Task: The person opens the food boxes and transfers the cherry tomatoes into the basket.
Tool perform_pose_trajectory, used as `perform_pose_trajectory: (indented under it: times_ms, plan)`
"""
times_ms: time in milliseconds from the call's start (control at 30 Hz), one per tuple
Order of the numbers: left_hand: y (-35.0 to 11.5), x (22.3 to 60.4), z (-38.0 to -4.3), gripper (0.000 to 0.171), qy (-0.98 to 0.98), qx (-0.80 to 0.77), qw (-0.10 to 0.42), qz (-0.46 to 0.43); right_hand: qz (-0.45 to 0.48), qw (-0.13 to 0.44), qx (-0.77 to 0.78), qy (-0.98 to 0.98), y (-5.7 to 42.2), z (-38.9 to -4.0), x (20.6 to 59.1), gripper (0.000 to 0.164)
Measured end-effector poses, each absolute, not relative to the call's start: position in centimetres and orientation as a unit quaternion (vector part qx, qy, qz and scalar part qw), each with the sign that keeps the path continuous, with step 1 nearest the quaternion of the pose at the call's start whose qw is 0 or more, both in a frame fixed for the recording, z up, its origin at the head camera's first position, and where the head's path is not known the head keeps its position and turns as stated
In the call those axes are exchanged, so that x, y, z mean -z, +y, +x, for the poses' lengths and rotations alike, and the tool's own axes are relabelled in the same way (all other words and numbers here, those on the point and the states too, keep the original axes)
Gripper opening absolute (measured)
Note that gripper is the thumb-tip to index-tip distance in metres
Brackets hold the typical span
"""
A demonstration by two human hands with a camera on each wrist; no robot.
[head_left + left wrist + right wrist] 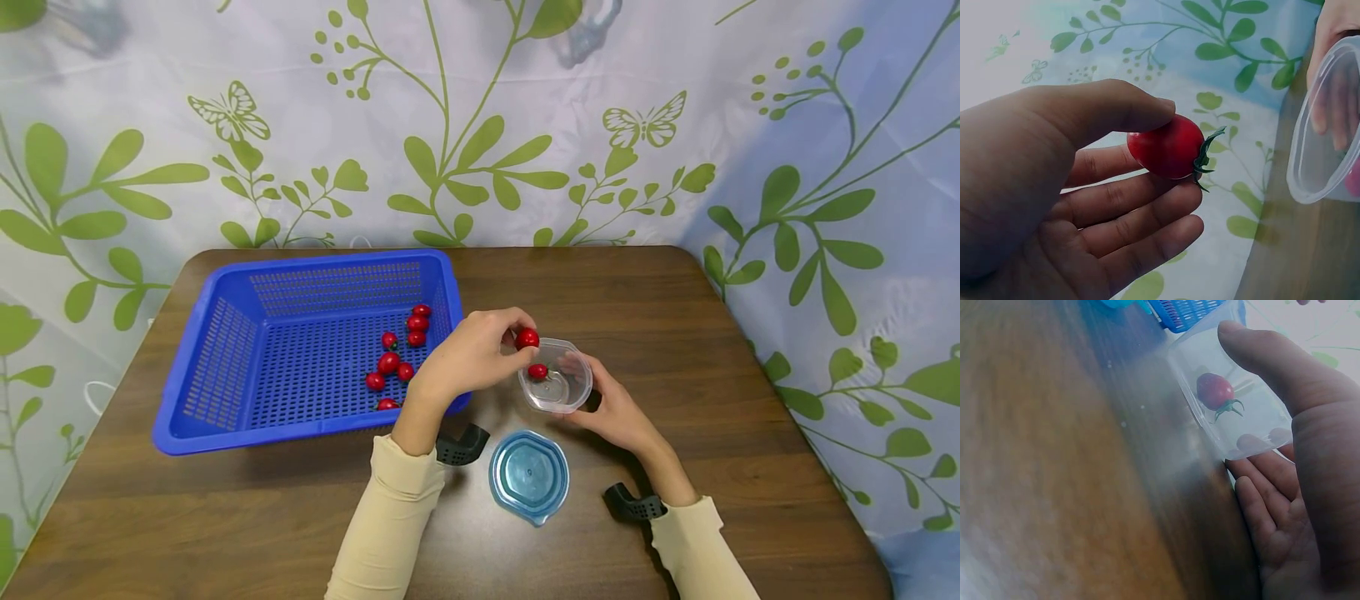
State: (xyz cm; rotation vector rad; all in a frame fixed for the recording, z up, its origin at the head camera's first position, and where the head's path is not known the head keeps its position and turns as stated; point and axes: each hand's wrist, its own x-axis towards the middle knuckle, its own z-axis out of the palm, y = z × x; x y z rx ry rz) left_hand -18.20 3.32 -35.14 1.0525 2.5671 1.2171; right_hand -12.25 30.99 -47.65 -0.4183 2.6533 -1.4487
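Between thumb and fingers my left hand [480, 350] pinches a cherry tomato [1169, 147] with a green stem cap. It is held at the left rim of a clear plastic container [562, 402]. My right hand [618, 412] grips that container from the right, thumb on the near side and fingers around the far side. One cherry tomato [1215, 392] lies inside it, seen through the clear wall in the right wrist view. To the left, a blue plastic basket [262, 429] holds several more cherry tomatoes [388, 362], gathered toward its right side.
A translucent blue lid [529, 475] lies on the brown wooden table [262, 525], in front of the container and between the forearms. Behind the table hangs a white cloth [525, 100] printed with green leaves and butterflies. Black straps [633, 504] sit on both wrists.
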Motion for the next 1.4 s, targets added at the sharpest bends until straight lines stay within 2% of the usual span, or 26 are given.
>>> perform_pose_trajectory:
  times_ms: [400,767,1400]
  plan:
    - [1.8,34.6,-18.4,0.017,0.851,-0.412,0.055,0.320,-0.136,0.041,0.470,0.871,30.9,-12.3,47.7,0.092]
    - [0.8,34.5,-18.5,0.023,0.857,-0.412,0.063,0.304,-0.136,0.041,0.469,0.872,30.8,-12.3,47.7,0.092]
    - [-2.0,34.5,-19.2,0.027,0.874,-0.405,0.047,0.265,-0.135,0.039,0.459,0.877,30.9,-12.2,47.7,0.093]
